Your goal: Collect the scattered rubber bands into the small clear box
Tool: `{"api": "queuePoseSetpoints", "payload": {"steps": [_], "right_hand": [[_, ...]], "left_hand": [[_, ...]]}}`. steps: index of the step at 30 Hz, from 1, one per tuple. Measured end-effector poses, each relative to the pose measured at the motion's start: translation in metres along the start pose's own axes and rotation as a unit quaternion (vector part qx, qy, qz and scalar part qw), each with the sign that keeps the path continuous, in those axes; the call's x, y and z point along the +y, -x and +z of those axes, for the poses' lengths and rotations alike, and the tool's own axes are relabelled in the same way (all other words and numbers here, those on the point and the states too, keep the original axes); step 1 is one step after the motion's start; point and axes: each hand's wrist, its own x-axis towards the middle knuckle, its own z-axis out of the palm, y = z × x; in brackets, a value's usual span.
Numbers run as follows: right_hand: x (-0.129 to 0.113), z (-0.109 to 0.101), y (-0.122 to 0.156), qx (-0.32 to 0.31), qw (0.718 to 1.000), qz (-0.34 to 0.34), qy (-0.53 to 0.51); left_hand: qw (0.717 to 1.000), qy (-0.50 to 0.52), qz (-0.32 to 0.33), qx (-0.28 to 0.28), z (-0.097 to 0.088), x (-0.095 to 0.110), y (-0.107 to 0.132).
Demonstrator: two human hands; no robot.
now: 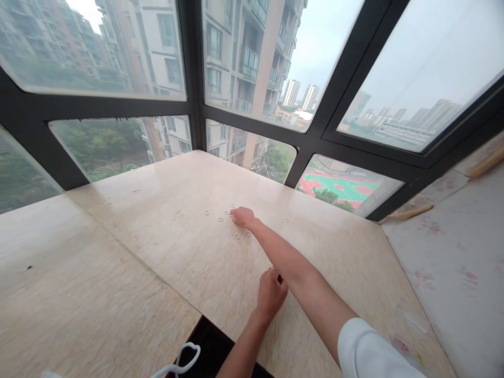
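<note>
Several small thin rings point(207, 213) lie scattered on a beige marble sill point(157, 247) below a bay window. My right hand point(242, 216) is stretched far out among them, fingers curled down onto the sill beside one ring; whether it grips a ring is hidden. My left hand point(271, 292) rests closer in, closed in a loose fist around something small and dark that I cannot make out. A single ring point(286, 220) sits apart to the right of my forearm.
Black window frames point(197, 110) rise right behind the sill. A floral padded surface point(452, 252) adjoins on the right. A white cord point(185, 359) and a dark opening point(212, 346) sit at the sill's near edge.
</note>
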Motion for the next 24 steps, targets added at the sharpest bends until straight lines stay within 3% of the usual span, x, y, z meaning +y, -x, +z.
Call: {"api": "queuePoseSetpoints", "payload": {"steps": [6,13,19,24], "right_hand": [[0.0,0.003,0.01,-0.009,0.997,-0.033,0.066],[0.011,0.003,0.036,-0.015,0.998,-0.045,0.047],[0.029,-0.003,0.077,0.073,0.994,-0.003,-0.086],[0.045,-0.007,0.123,0.147,0.949,0.023,-0.278]], "left_hand": [[1.0,-0.025,-0.007,0.006,0.0,0.004,-0.002],[0.996,0.008,0.06,0.061,0.001,0.004,0.0],[0.995,0.038,0.07,0.064,0.002,0.002,0.0],[0.995,0.04,0.07,0.065,0.001,0.001,-0.002]]}}
